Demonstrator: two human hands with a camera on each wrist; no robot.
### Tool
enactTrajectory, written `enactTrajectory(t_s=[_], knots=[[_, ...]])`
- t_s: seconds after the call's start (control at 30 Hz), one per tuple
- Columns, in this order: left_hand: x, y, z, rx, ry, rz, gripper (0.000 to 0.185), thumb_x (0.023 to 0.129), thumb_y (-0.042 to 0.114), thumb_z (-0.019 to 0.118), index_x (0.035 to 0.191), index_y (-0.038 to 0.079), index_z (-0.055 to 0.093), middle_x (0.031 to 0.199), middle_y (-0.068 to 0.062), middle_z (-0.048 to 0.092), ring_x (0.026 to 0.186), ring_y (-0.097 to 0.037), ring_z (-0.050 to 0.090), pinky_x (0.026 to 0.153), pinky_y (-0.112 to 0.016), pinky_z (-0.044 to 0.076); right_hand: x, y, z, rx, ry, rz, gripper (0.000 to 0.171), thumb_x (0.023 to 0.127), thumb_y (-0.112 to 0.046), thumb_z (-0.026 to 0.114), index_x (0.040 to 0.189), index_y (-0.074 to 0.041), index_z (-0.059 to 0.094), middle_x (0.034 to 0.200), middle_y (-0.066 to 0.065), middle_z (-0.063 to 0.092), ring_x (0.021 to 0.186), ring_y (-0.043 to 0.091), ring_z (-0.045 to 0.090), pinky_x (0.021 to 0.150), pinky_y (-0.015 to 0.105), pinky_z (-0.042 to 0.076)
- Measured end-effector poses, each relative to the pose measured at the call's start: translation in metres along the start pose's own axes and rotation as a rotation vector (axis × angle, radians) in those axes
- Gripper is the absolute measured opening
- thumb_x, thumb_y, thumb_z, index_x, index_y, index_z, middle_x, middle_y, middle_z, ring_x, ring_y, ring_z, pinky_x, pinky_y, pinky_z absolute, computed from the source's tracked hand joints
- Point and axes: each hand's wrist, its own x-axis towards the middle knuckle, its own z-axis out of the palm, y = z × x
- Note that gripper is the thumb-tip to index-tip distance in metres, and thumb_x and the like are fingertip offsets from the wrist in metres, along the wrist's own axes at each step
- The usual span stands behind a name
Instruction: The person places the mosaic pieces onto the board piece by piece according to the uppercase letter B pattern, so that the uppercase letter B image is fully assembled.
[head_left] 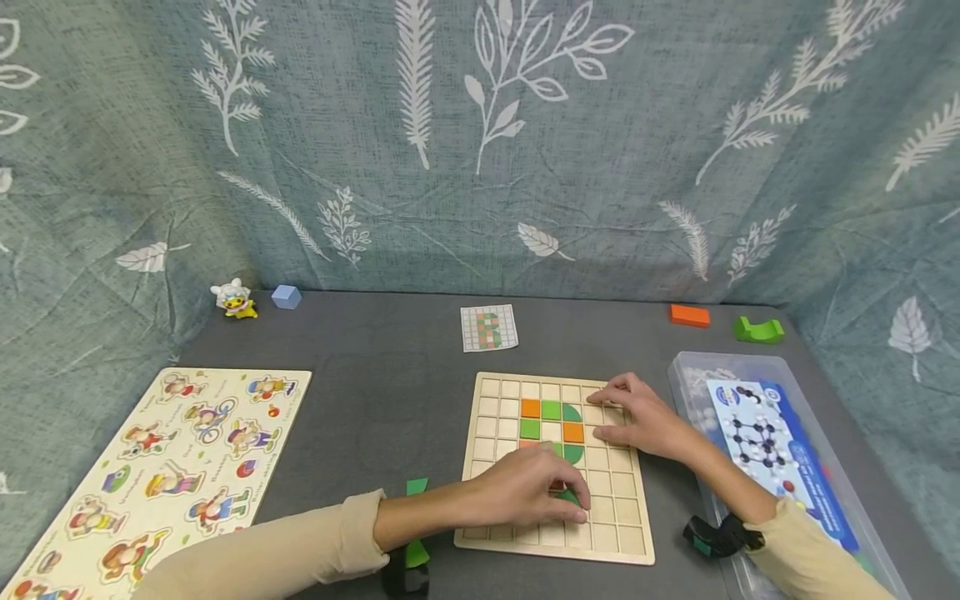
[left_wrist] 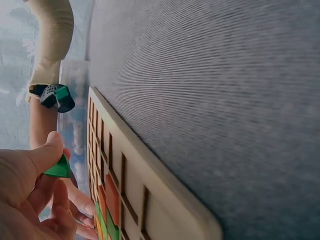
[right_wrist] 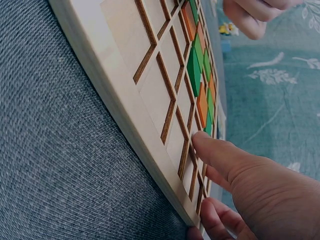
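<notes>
A wooden grid board lies on the dark table, with orange squares, green squares and dark green quarter-round pieces in its middle cells. Above the lower middle of the board, my left hand pinches a green quarter-round piece between thumb and fingers. That hand covers part of the pattern in the head view. My right hand rests on the board's upper right, thumb and fingertips on the wood, holding no piece. Behind the board lies a paper pattern card.
On the left lies a picture puzzle board. A clear plastic box with a blue-and-white card stands close at the right. Along the back are a small figurine, a blue cube, an orange block and a green curved block.
</notes>
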Motion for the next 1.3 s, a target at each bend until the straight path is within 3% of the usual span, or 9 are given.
enactTrajectory(t_s=[0.17,0.3,0.5,0.63,0.77,1.0,1.3], knots=[[0.006,0.000,-0.001,-0.019,0.004,0.018,0.011,0.087,0.024,0.073,0.095,0.016,0.075,0.079,0.011,0.067,0.065,0.009,0.045,0.064,-0.006,0.038,0.001,0.001,0.000,-0.003,0.003,-0.001,0.038,0.085,-0.023,0.075,0.119,-0.009,0.067,0.116,0.016,0.051,0.102,0.029,0.050,0.082,0.041,0.042],[0.012,-0.004,-0.003,-0.001,0.017,-0.011,0.013,0.089,0.019,0.070,0.100,0.013,0.073,0.089,0.005,0.070,0.070,0.006,0.048,0.066,-0.006,0.039,0.002,0.000,-0.001,-0.005,-0.007,0.005,0.039,0.085,-0.024,0.075,0.119,-0.009,0.067,0.115,0.015,0.051,0.102,0.028,0.050,0.083,0.041,0.042],[0.022,-0.013,-0.007,-0.094,0.075,-0.089,0.006,0.088,0.013,0.071,0.092,0.012,0.066,0.084,0.001,0.068,0.072,0.006,0.053,0.068,-0.008,0.045,0.002,0.000,0.000,0.002,-0.014,0.013,0.039,0.084,-0.021,0.075,0.120,-0.008,0.066,0.115,0.015,0.050,0.103,0.027,0.050,0.084,0.041,0.042],[0.024,-0.014,-0.007,-0.112,0.069,-0.085,0.008,0.085,0.013,0.073,0.086,0.012,0.065,0.076,0.001,0.066,0.067,0.007,0.051,0.065,-0.008,0.044,0.001,0.001,0.001,-0.001,-0.006,0.008,0.038,0.084,-0.020,0.075,0.119,-0.008,0.066,0.115,0.014,0.051,0.103,0.027,0.050,0.084,0.041,0.042],[0.025,-0.015,-0.003,-0.044,0.039,-0.058,0.003,0.085,0.011,0.072,0.086,0.011,0.069,0.076,0.002,0.068,0.066,0.008,0.050,0.065,-0.006,0.042,0.001,0.001,0.001,-0.004,0.002,0.000,0.038,0.084,-0.020,0.076,0.118,-0.008,0.067,0.114,0.014,0.051,0.102,0.027,0.049,0.084,0.041,0.042],[0.020,-0.015,0.000,0.175,0.000,-0.027,0.006,0.089,0.020,0.071,0.091,0.015,0.075,0.085,0.007,0.064,0.072,0.002,0.047,0.068,-0.007,0.037,0.001,0.001,0.001,0.006,-0.008,0.007,0.038,0.085,-0.021,0.075,0.119,-0.008,0.066,0.116,0.014,0.050,0.102,0.026,0.049,0.083,0.040,0.042],[0.014,-0.014,-0.001,0.363,-0.013,0.102,0.011,0.091,0.018,0.067,0.089,0.018,0.078,0.085,0.009,0.065,0.076,0.001,0.050,0.072,-0.007,0.034,0.000,0.002,0.001,0.001,-0.004,-0.015,0.038,0.085,-0.024,0.075,0.119,-0.008,0.066,0.115,0.015,0.050,0.101,0.028,0.049,0.081,0.040,0.042]])
